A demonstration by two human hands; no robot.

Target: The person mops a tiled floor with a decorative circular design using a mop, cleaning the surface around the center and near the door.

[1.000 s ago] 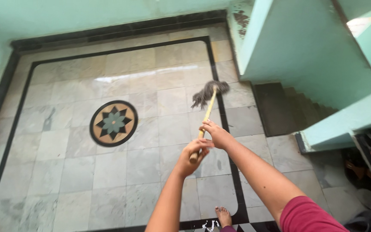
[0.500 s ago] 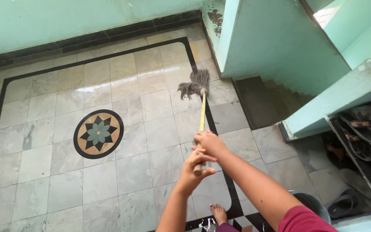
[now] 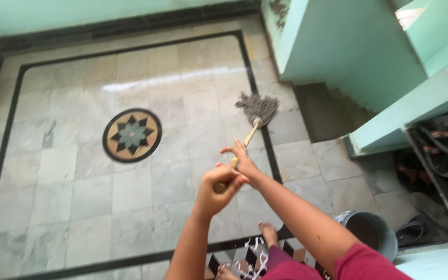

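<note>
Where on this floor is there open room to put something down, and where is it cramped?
Bare tiles spread left of the mop head, all around the round floor inlay, out to the black border line. The right side is crowded: a bucket by the person's feet, sandals and shoe shelves under the ledge, and the stairs.

Mop (image 3: pixel 252 120): pale wooden handle, grey stringy head; slanted, head spread flat on marble floor (image 3: pixel 79 176), across black inlay line.
</note>
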